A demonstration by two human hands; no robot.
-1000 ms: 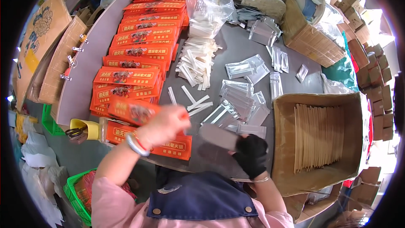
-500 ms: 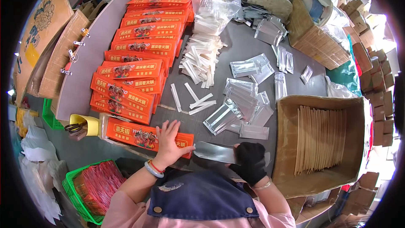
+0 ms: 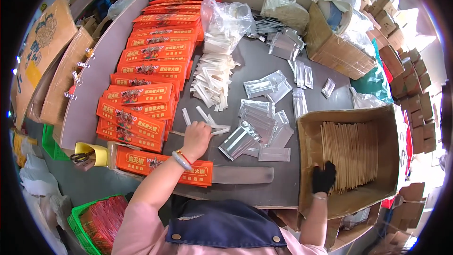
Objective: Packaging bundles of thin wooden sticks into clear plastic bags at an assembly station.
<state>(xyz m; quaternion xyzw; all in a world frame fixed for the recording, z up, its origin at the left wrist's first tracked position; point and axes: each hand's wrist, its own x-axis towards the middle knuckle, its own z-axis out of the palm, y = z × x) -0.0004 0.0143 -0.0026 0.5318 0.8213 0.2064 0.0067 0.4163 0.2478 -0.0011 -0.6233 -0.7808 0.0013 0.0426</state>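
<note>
My bare left hand [image 3: 197, 139] reaches over a few loose narrow white packets [image 3: 220, 127], its fingers bent and closed on one of them; the fingertips are partly hidden. Below that wrist a red printed sleeve [image 3: 188, 172] lies flat along the table's near edge. From its right end sticks out a greyish, see-through plastic strip [image 3: 245, 175]. My right hand [image 3: 324, 178], in a black glove, is inside a cardboard box [image 3: 309, 146], at the left side of a row of wooden chopsticks [image 3: 351, 156]. Its thumb and fingers are apart, with nothing seen between them.
Overlapping red sleeves [image 3: 146, 68] line the left. A heap of white packets [image 3: 212, 80] lies beside them, with silver flat packets [image 3: 257, 127] in the middle. Scissors stand in a yellow holder [image 3: 97, 154]. A second cardboard box [image 3: 330, 49] is at the back right.
My right hand has let go of the plastic strip and moved right into the chopstick box. My left hand has left the red sleeve and moved up to the white packets. The view has shifted slightly.
</note>
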